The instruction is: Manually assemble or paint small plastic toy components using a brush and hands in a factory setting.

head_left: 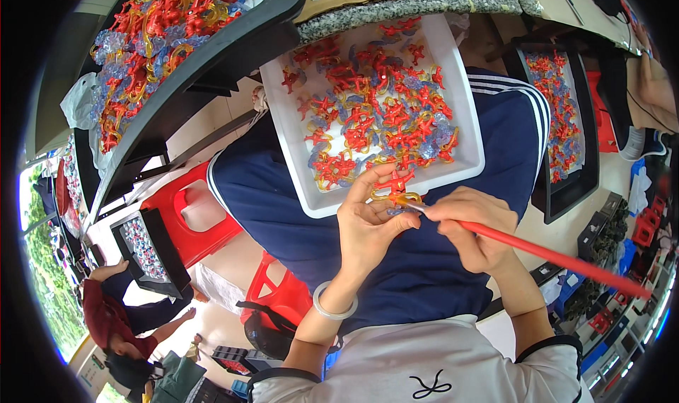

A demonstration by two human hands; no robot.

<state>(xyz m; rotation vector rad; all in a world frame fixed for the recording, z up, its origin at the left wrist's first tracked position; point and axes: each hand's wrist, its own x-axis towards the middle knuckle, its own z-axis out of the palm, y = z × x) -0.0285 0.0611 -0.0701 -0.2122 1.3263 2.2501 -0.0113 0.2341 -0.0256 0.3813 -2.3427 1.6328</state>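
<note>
Black bin (279,10), heaped with small figures: found far left. White tray (468,130), loosely filled with red, yellow and bluish figures: borne on the lap, its far end close to the speckled surface (396,12). Black tray (588,134), similarly filled: set far right. Red-handled tool (537,249): held in a narrow pinch by the grip of the right hand (477,229). Red figure (397,183) with yellow parts: held upright in the fingertip grip of the left hand (364,233), just over the tray's near rim.

Handling: the tool's tip is laid at the figure's lower part; small, light strokes and a well-steadied figure are advised, fingertips kept off the tip.

Clearance: the near rim is best kept unbumped; open room is offered over the lap, and the handle's long right end needs free swing.
</note>
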